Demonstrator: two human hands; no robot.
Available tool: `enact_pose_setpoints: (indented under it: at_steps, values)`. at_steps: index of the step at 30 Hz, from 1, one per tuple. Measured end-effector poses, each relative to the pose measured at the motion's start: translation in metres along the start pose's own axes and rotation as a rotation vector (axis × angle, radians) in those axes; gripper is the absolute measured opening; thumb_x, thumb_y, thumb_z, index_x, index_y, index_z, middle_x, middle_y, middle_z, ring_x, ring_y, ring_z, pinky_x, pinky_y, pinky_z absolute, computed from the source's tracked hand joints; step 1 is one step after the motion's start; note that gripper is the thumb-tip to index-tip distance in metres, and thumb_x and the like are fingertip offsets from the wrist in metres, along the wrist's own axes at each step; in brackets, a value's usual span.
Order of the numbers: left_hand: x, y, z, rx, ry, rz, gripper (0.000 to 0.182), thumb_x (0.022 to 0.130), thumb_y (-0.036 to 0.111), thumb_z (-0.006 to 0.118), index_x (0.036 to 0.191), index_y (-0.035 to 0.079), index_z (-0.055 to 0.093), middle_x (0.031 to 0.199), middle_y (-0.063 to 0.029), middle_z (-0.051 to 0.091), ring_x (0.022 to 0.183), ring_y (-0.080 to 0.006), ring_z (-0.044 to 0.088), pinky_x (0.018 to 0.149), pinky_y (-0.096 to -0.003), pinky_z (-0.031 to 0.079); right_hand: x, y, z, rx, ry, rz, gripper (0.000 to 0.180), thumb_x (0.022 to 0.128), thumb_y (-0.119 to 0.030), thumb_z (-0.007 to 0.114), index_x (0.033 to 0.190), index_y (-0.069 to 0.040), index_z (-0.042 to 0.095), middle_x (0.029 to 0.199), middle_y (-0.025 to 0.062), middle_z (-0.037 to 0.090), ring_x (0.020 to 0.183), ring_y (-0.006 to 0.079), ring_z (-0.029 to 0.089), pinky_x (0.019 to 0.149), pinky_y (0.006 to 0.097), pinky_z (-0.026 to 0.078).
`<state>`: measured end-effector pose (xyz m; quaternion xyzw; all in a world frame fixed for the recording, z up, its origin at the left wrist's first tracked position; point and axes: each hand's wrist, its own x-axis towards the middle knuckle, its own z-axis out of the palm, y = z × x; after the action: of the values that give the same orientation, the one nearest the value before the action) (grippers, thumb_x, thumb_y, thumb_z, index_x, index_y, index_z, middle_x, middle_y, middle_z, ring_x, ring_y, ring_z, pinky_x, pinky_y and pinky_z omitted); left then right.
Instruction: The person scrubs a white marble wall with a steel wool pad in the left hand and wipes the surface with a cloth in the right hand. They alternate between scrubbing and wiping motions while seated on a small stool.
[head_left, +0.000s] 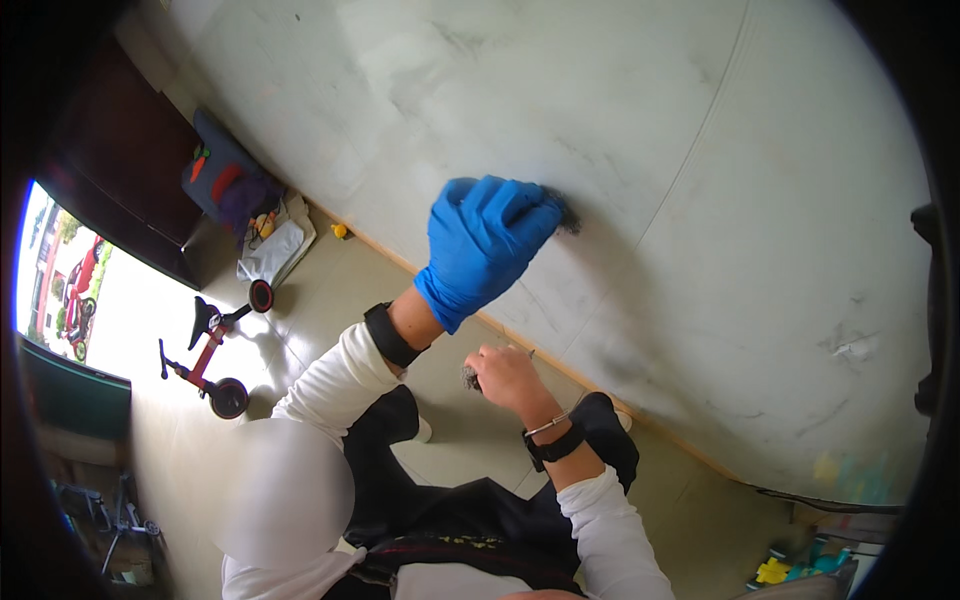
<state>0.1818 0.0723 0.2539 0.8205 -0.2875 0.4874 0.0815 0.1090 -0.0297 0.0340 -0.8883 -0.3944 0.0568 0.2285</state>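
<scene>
My left hand, in a blue disposable glove, is bent into a grip and presses a dark scouring pad against the white wall. Only one edge of the pad shows past the fingers. Grey smudges and scuffs mark the wall around it. Lower down, my bare right hand curls around a grey steel wool scrubber, held apart from the wall above the floor. A small pointed tip sticks out beyond the fingers on its far side; I cannot tell what it is.
A wooden baseboard strip edges the tiled floor. Left stands a red balance bike, near an open doorway. A grey chair-like item and bags lean by the wall. Colourful toys are at lower right.
</scene>
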Motion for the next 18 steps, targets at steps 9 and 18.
enact_pose_setpoints:
  at_steps: [9,18]
  values:
    - [0.045,-0.027,-0.005,-0.001,0.347,-0.072,0.02,0.072,0.015,0.078,0.09,0.02,0.07,0.088,0.0025,0.066,0.074,-0.0207,0.06,0.066,-0.0361,0.042,-0.005,-0.005,-0.006,0.062,0.037,0.016,0.016,0.085,-0.006,0.058,0.092,-0.014,0.069,0.086,0.0071,0.066,0.084,0.0283,0.066,0.08,0.0422,0.05]
    - [0.08,-0.014,0.001,-0.009,0.469,0.047,0.018,0.074,0.017,0.077,0.089,0.023,0.069,0.08,0.0038,0.058,0.072,-0.0202,0.055,0.062,-0.0355,0.037,-0.007,0.0,0.0,0.05,0.062,0.014,0.014,0.084,-0.007,0.056,0.087,-0.014,0.068,0.084,0.0068,0.065,0.082,0.0283,0.066,0.077,0.042,0.048]
